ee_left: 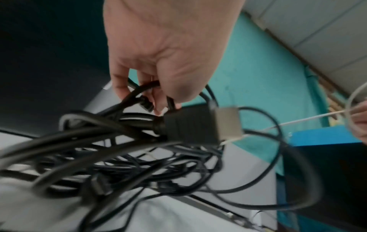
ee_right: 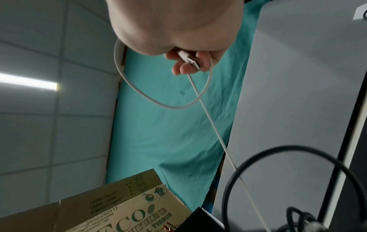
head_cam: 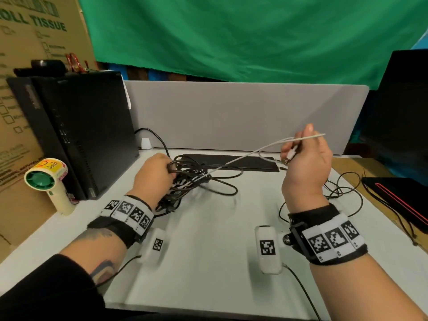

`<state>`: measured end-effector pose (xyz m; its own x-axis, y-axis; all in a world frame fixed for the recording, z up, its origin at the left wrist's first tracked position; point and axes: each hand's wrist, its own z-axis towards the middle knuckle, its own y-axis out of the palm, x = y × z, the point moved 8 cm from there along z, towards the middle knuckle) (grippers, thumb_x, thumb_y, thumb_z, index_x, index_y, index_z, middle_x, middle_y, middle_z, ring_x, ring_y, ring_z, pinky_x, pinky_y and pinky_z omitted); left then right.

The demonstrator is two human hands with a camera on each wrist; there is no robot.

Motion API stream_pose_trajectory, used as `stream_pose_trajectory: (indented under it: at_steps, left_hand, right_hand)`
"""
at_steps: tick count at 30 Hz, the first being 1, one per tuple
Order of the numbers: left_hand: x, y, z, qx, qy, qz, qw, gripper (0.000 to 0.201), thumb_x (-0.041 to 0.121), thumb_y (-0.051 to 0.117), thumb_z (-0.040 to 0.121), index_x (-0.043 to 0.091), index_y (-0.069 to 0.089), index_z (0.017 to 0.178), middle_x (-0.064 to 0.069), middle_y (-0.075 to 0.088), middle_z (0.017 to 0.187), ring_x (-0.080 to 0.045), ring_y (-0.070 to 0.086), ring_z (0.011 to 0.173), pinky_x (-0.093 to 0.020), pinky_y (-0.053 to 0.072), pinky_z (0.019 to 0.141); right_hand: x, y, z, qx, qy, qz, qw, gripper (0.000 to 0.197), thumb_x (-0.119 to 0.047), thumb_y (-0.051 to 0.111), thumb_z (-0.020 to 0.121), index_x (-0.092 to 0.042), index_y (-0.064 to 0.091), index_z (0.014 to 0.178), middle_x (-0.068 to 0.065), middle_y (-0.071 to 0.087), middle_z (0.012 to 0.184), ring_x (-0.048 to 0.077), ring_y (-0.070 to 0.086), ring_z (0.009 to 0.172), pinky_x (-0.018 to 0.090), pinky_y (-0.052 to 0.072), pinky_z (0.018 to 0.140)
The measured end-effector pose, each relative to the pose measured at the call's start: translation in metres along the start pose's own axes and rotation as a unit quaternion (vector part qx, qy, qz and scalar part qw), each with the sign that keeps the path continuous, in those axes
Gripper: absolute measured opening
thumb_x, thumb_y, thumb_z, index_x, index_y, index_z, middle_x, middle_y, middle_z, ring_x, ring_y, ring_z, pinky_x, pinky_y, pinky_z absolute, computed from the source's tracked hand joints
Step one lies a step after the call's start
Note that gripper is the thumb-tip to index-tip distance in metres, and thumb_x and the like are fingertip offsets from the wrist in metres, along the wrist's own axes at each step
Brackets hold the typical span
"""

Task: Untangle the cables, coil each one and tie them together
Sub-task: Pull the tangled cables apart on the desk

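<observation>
A tangle of black cables (head_cam: 192, 179) lies on the white desk (head_cam: 208, 239) left of centre. My left hand (head_cam: 154, 176) grips the top of this tangle; in the left wrist view its fingers (ee_left: 158, 94) curl round black strands beside a black plug with a metal shell (ee_left: 200, 125). A thin white cable (head_cam: 245, 156) runs taut from the tangle up to my right hand (head_cam: 305, 156), raised above the desk's right side. In the right wrist view that hand (ee_right: 186, 62) pinches the white cable (ee_right: 210, 125) near its USB plug (ee_right: 191, 61), with a small loop hanging.
A black computer tower (head_cam: 78, 135) and a small hand fan (head_cam: 49, 181) stand at the left. A grey divider panel (head_cam: 243, 114) closes the back. A flat black bar (head_cam: 231, 162) lies behind the tangle. Thin black wires (head_cam: 342, 195) trail right, near a black device (head_cam: 400, 200).
</observation>
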<state>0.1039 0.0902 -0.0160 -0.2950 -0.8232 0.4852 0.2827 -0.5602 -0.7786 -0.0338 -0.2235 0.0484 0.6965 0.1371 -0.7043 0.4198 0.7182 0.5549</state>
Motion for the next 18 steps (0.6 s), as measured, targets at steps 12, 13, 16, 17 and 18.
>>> stream_pose_trajectory:
  at_steps: [12,13,16,17,18]
  left_hand:
    - [-0.003,0.025,-0.025,-0.183,0.009,-0.096,0.978,0.028,0.001,0.065,0.083,0.028,0.062,0.09,0.003,0.069,0.095,-0.02,0.063,0.09,-0.029,0.052,0.078]
    - [0.001,0.028,-0.027,-0.196,0.01,-0.102,0.975,0.033,0.001,0.07,0.08,0.03,0.062,0.094,0.003,0.069,0.098,-0.02,0.064,0.091,-0.03,0.053,0.08]
    - [0.01,0.031,-0.029,-0.216,0.015,-0.124,0.968,0.044,0.011,0.083,0.072,0.036,0.061,0.1,0.005,0.068,0.103,-0.017,0.066,0.092,-0.025,0.053,0.077]
    - [0.013,0.031,-0.028,-0.215,0.021,-0.131,0.968,0.044,0.016,0.087,0.07,0.038,0.062,0.099,0.007,0.069,0.102,-0.014,0.067,0.092,-0.023,0.052,0.075]
    - [0.015,0.031,-0.028,-0.214,0.026,-0.133,0.967,0.041,0.022,0.089,0.069,0.04,0.063,0.096,0.011,0.069,0.098,-0.01,0.067,0.089,-0.021,0.05,0.073]
  right_hand:
    - [0.034,0.028,-0.007,-0.146,0.216,0.018,0.965,0.023,-0.019,0.067,0.092,-0.016,0.051,0.076,-0.004,0.029,0.044,0.014,0.032,0.036,0.021,0.038,0.04]
    - [0.043,0.035,-0.017,-0.208,0.246,-0.021,0.947,0.023,-0.02,0.073,0.086,-0.017,0.053,0.075,-0.005,0.028,0.044,0.011,0.027,0.034,0.017,0.029,0.039]
    - [0.066,0.052,-0.058,-0.43,0.269,-0.18,0.843,0.013,-0.014,0.081,0.077,-0.017,0.069,0.073,-0.003,0.04,0.043,0.013,0.032,0.034,0.016,0.028,0.04]
    - [0.073,0.053,-0.074,-0.495,0.26,-0.243,0.793,0.006,-0.012,0.079,0.08,-0.016,0.074,0.078,-0.001,0.047,0.043,0.014,0.038,0.035,0.018,0.032,0.041]
    - [0.082,0.051,-0.088,-0.538,0.262,-0.302,0.742,0.004,-0.012,0.077,0.083,-0.014,0.077,0.087,0.001,0.052,0.044,0.014,0.043,0.036,0.02,0.038,0.044]
